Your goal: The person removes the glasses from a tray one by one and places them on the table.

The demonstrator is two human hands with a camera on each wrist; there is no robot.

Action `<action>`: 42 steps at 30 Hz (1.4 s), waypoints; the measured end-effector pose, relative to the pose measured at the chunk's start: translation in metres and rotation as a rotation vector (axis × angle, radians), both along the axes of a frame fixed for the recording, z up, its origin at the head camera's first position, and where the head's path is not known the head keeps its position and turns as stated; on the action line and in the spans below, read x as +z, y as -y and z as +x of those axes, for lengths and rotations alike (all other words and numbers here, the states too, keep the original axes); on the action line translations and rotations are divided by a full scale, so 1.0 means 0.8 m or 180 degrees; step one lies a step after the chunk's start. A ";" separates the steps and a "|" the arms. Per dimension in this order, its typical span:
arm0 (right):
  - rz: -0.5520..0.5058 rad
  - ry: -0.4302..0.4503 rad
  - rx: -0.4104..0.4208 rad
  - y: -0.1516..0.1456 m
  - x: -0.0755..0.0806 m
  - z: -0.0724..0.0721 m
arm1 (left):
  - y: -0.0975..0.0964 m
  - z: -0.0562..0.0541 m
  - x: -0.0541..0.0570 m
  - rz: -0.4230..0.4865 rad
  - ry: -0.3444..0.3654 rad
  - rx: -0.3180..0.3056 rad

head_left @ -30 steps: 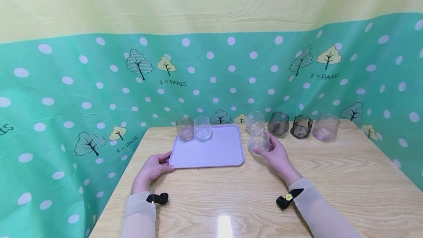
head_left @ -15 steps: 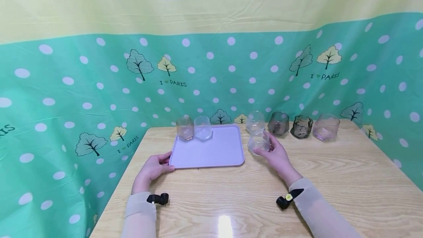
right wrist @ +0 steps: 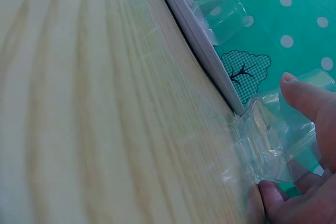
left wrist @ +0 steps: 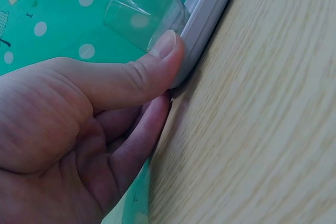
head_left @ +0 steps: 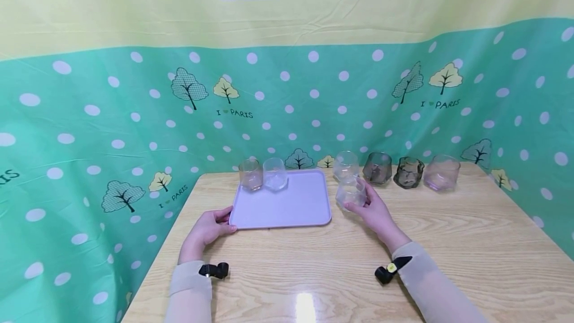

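My left hand (head_left: 210,228) grips the front left corner of a pale lilac tray (head_left: 287,208). In the left wrist view the thumb (left wrist: 152,72) lies against the tray's rim, with the other fingers curled below it. An amber-tinted glass (head_left: 251,176) and a clear glass (head_left: 275,176) stand upright side by side at the tray's back left. Just right of the tray, my right hand (head_left: 376,213) holds another clear glass (head_left: 350,196) between thumb and fingers. The right wrist view shows that faceted glass (right wrist: 268,135) low at the table surface, close to the tray's corner.
Behind the held glass is a clear glass (head_left: 345,162). A dark grey glass (head_left: 377,169), a wavy smoky glass (head_left: 409,173) and a wider pink glass (head_left: 442,173) line the back right of the wooden table (head_left: 278,268). A green polka-dot curtain (head_left: 251,138) hangs behind.
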State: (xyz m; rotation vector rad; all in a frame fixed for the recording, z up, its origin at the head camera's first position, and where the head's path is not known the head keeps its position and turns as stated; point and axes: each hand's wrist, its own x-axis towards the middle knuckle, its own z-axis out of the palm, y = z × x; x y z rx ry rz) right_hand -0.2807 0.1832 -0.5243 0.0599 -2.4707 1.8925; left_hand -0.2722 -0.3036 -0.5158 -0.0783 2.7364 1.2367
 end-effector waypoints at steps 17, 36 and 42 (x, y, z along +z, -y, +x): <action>0.0008 0.0069 0.0016 0.001 0.000 0.001 | -0.001 0.000 0.000 0.0013 0.0013 0.0029; -0.0062 0.0020 -0.0206 0.007 0.003 0.006 | 0.001 0.001 -0.001 -0.0007 -0.0005 0.0010; -0.0162 -0.0287 -0.0380 0.011 0.004 0.004 | -0.001 0.000 0.001 -0.0010 0.0011 -0.0004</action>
